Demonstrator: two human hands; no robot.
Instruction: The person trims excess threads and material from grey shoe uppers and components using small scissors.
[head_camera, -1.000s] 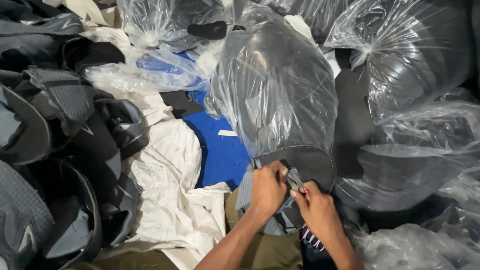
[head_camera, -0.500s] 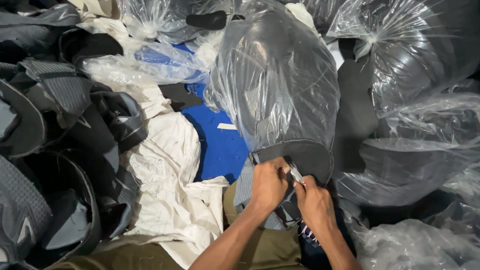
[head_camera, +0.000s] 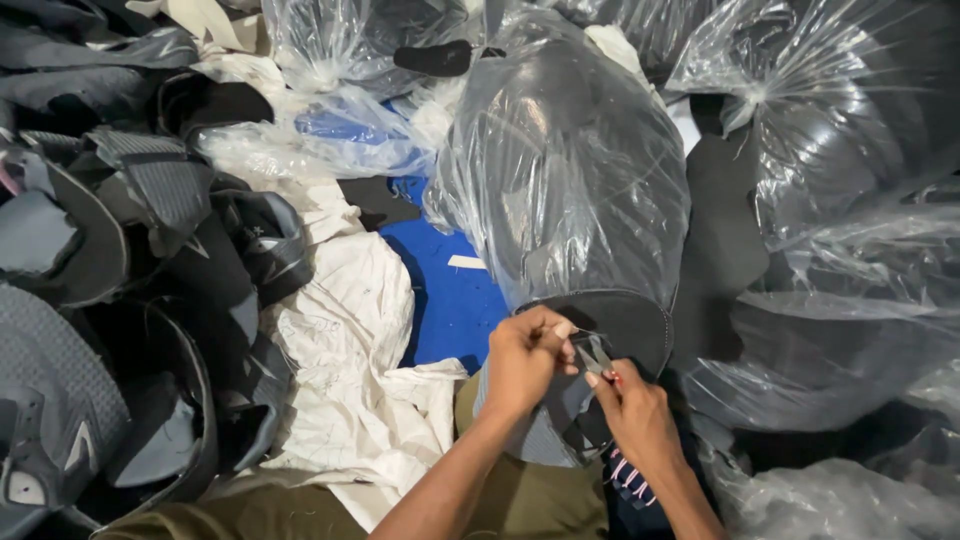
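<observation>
The left hand (head_camera: 522, 362) was closed around the edge of a dark shoe upper piece (head_camera: 610, 335), near the middle. The right hand (head_camera: 635, 415) gripped small metal snips (head_camera: 592, 352) touching that piece. A clear plastic bag (head_camera: 565, 160) lay just beyond, and white cloth (head_camera: 350, 370) to the left.

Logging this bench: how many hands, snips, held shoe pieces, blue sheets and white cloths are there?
Hands: 2, left hand, right hand
Metal snips: 1
Dark shoe piece in the grip: 1
Blue sheet: 1
White cloth: 1
Total: 6
</observation>
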